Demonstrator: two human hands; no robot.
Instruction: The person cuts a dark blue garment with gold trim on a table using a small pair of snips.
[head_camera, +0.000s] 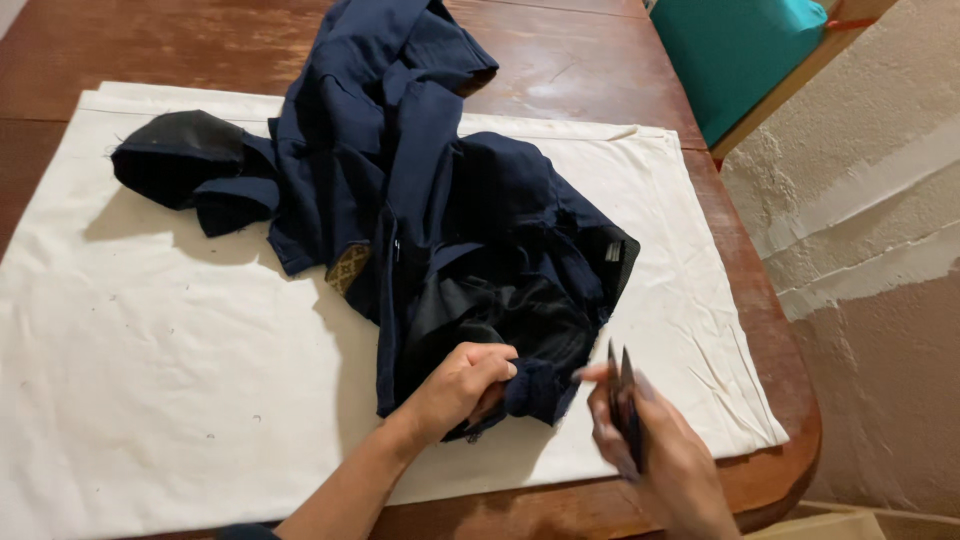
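Note:
A crumpled dark navy garment lies across a cream cloth spread on a wooden table. My left hand is closed on the garment's near edge, pinching a fold of the fabric. My right hand holds a small pair of dark scissors or snips, blades pointing up and slightly apart, just right of the gripped fold. The right hand is blurred.
A small patterned tan patch shows on the garment. A teal cushion on a chair stands at the far right corner. A rough plaster wall runs along the table's right edge.

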